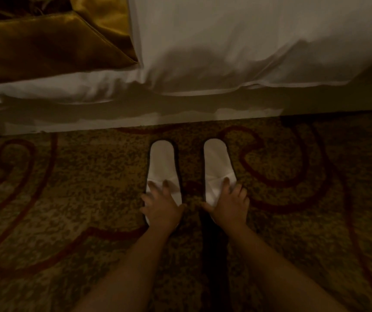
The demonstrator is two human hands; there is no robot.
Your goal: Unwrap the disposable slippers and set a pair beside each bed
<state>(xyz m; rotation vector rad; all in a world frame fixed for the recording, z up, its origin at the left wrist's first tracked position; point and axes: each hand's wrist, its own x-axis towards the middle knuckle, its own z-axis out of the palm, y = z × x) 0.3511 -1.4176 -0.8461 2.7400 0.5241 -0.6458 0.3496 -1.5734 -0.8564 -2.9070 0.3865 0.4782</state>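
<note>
Already unwrapped, parallel on carpet (68,199), just near of bed (203,52): left slipper (161,163), right slipper (217,161). Left hand (160,206) flat, fingers spread, on near end of one; right hand (230,204) same on other. Probably light, soft, floppy; pinch sole edge or strap, nudge gently.

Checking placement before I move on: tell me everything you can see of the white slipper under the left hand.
The white cloth-like disposable slipper is flat, with a rounded heel end, a dark sole edge and a band across the toe half. Unwrapped, it lies sole down on the patterned carpet, heel toward the white bed, parallel to its twin slipper, a gap between them. The left hand rests spread-fingered on the band, hiding the toe end.
</note>
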